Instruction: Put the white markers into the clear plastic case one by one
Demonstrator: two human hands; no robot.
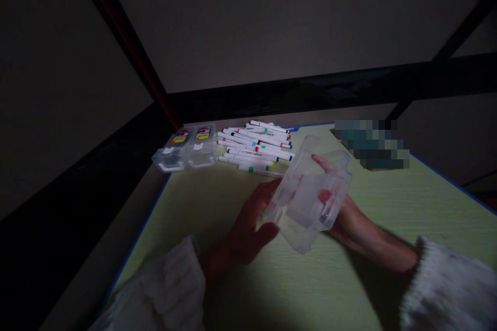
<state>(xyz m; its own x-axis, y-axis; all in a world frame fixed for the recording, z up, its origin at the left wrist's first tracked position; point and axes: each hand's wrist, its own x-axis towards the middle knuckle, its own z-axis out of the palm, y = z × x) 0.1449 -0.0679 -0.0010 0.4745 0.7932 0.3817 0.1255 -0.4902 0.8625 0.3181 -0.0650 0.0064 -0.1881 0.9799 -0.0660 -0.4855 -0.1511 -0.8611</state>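
A clear plastic case is held tilted above the table, between both hands. My left hand grips its left edge, with the thumb in front and the fingers behind. My right hand is closed on the right part of the case, and some of its fingers show through the clear plastic. Just beyond the case lies a loose pile of white markers with caps of several colours, pointing mostly sideways.
Two clear cases with handles and colourful labels stand side by side at the table's back left. A blurred-out flat item lies at the back right. The pale green table has a blue edge, with a wall behind it.
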